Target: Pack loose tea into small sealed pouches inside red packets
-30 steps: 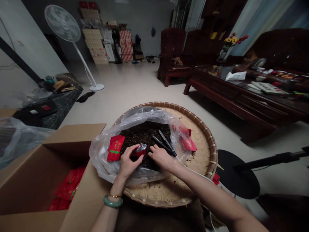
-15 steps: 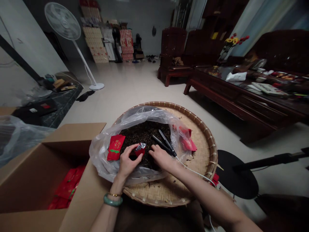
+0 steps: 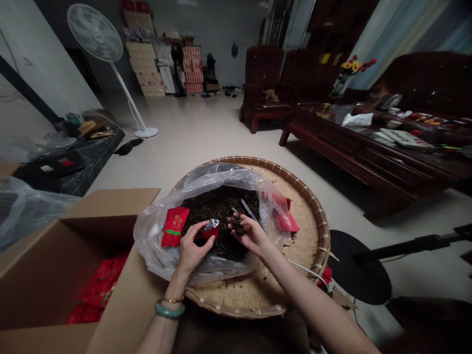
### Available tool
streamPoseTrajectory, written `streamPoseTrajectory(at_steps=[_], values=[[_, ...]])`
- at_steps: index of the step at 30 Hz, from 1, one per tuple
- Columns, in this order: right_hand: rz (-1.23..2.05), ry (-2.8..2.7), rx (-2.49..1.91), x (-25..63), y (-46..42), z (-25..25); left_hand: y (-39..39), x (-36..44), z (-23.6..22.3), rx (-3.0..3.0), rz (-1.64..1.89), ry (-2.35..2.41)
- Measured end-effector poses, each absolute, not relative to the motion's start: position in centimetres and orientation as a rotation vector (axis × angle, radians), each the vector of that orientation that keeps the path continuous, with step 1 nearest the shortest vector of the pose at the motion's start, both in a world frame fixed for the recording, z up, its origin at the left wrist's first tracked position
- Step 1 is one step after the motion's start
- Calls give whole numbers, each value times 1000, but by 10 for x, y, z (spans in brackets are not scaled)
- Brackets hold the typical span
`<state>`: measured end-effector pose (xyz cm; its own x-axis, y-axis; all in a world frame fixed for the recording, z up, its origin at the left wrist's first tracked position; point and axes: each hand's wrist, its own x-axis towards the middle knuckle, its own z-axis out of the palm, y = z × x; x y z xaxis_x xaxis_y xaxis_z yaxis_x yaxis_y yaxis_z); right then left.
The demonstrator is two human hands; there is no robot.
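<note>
In my left hand (image 3: pixel 194 246) is a small red packet (image 3: pixel 211 229), its silver-lined mouth open and facing up. My right hand (image 3: pixel 251 236), palm turned up, holds a pinch of dark dried tea leaves (image 3: pixel 238 223) just right of the packet. Both hands are over a clear plastic bag (image 3: pixel 155 255) spread open around a heap of the same loose leaves (image 3: pixel 214 199). A flat red packet (image 3: pixel 175 226) lies on the bag's left side. Behind my right hand, a black clamp-like tool (image 3: pixel 249 209) with a white cord rests on the leaves, partly hidden.
A round woven bamboo tray (image 3: pixel 309 231) carries the bag and more red packets (image 3: pixel 283 214) at its right. To the left stands an open cardboard box (image 3: pixel 120 206) with red packets inside. A black round stand base (image 3: pixel 361 265) is on the floor at right.
My right hand has risen out of the heap and turned palm up, bringing tea leaves beside the packet. My left hand keeps its hold on the packet.
</note>
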<state>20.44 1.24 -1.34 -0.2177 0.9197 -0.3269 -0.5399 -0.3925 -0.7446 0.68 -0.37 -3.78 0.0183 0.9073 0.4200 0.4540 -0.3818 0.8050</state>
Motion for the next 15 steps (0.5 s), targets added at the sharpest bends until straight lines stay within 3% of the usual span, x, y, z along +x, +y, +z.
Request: streamPoseTrajectory(at_steps=[6,15], values=[[1986,-83,-658,193,11,-12,-4,6,-38,1869,1332,1380],[1798,329,-614,173,10,-12,-4,5,-37,1870,1310,1370]])
